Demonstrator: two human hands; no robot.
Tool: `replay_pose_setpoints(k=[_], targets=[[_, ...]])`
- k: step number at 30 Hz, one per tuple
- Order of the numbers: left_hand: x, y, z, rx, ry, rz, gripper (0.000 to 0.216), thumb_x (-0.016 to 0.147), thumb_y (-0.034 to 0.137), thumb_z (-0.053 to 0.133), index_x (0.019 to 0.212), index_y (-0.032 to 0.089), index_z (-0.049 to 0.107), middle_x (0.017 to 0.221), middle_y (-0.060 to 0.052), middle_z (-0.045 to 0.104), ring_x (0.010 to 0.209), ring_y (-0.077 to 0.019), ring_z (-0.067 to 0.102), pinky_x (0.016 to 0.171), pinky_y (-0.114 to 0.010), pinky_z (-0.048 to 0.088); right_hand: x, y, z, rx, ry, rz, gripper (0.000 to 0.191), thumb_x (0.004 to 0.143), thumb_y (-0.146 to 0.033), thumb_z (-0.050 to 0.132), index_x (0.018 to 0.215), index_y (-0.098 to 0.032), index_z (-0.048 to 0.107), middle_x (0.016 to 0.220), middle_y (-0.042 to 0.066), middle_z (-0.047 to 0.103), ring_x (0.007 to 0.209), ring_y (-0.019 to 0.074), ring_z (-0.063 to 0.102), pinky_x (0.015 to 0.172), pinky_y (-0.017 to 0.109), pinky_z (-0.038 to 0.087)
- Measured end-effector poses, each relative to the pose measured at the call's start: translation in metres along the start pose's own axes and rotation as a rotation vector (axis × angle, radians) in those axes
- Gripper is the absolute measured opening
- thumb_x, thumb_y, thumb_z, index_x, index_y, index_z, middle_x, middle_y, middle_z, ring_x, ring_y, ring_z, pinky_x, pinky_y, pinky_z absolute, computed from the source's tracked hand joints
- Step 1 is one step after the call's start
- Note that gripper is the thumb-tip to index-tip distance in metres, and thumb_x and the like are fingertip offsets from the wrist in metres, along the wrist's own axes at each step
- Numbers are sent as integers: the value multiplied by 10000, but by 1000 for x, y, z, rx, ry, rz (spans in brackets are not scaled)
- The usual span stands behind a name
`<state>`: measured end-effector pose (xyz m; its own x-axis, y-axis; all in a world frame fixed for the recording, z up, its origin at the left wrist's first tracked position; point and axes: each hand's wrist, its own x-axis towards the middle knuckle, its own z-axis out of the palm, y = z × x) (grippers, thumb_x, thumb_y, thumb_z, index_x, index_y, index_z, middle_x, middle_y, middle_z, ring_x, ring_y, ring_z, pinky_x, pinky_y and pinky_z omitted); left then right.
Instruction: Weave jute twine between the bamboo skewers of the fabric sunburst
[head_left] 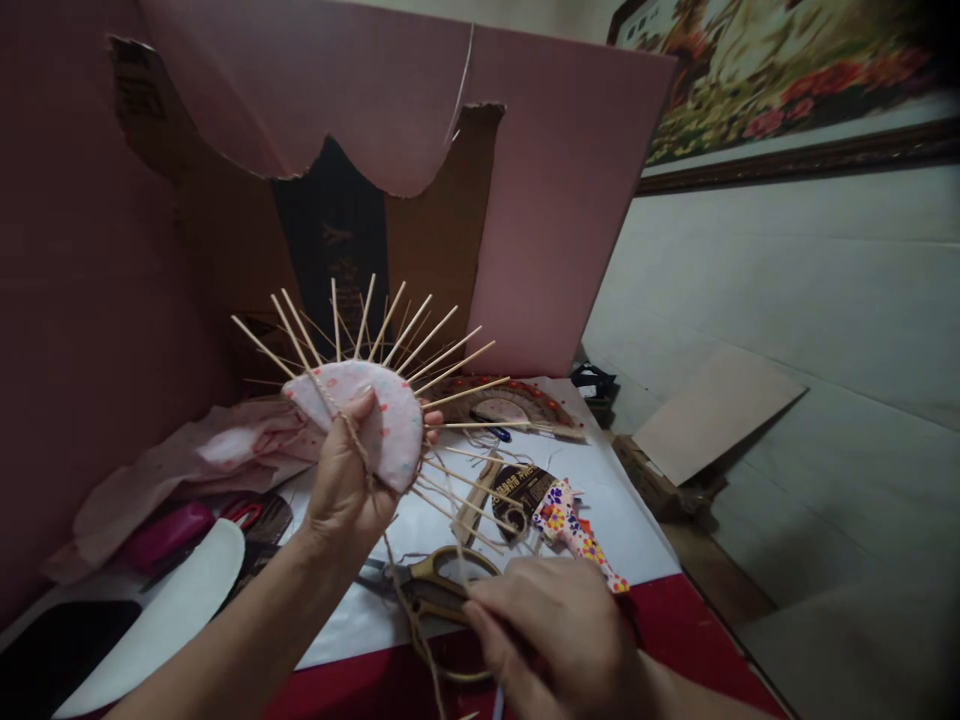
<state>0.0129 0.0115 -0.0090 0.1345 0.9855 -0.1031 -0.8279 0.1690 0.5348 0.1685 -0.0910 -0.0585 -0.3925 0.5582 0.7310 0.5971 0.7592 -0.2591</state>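
My left hand (349,475) is closed round a half-round piece covered in pale pink dotted cloth (375,410), its thumb lying on the front. Thin wooden sticks (409,330) fan out from the curved edge. Across the cloth and past my thumb runs a brown twine (397,580), which hangs down to the bottom of the view. Lower right, my right hand (551,630) is closed, pinching a strand of twine (456,520) that rises towards the sticks. Below the fan piece lie scissors (442,580) with bronze-coloured handles, partly behind the right hand.
Flower-patterned scraps (574,530) and a dark card piece (517,485) lie on the white sheet (637,520). A white curved piece (172,620) and a magenta object (169,535) are at left. Behind stand pink panels (547,200) and cut cardboard (442,230).
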Motion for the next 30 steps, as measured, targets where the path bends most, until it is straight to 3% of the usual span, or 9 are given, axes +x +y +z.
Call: replay_pose_setpoints(k=[4,8,12,18,25,30], targets=[[-5,-6,2,-10,35,-5,280,892,225,472,1135,122,566,796,-127,729,748,-272,717,634,-352,607,0,-4,33,-36,82,-164,156,829,-116,446,857,-125,599,493,6,558,389,124,468,392,257,296],[-8,-12,2,32,27,25,216,890,225,488,1035,117,607,794,-113,730,746,-263,717,645,-348,608,3,-7,54,34,92,-177,192,826,-132,437,941,-96,587,529,26,597,419,130,527,410,237,355],[-9,-16,1,82,-20,-9,207,908,227,452,945,132,633,784,-90,733,725,-251,717,602,-332,608,6,-10,57,82,47,-145,155,804,-118,439,826,-132,591,530,26,598,433,129,536,429,238,363],[-8,-10,1,61,-16,31,186,897,213,477,949,120,629,763,-94,727,713,-247,716,582,-310,601,4,-4,37,144,-19,-128,199,818,-121,443,756,-121,632,496,13,563,410,112,470,404,251,301],[-3,0,8,75,87,38,197,906,213,452,962,99,602,734,-117,724,609,-227,707,514,-278,583,-4,-2,-11,196,-2,46,102,840,-113,538,886,-138,625,653,32,661,544,118,580,527,229,395],[-6,2,12,52,109,7,211,916,212,423,924,99,601,711,-108,721,604,-213,706,538,-275,588,-10,0,-26,180,63,223,143,830,-119,550,695,-157,582,545,-18,528,489,89,482,503,223,339]])
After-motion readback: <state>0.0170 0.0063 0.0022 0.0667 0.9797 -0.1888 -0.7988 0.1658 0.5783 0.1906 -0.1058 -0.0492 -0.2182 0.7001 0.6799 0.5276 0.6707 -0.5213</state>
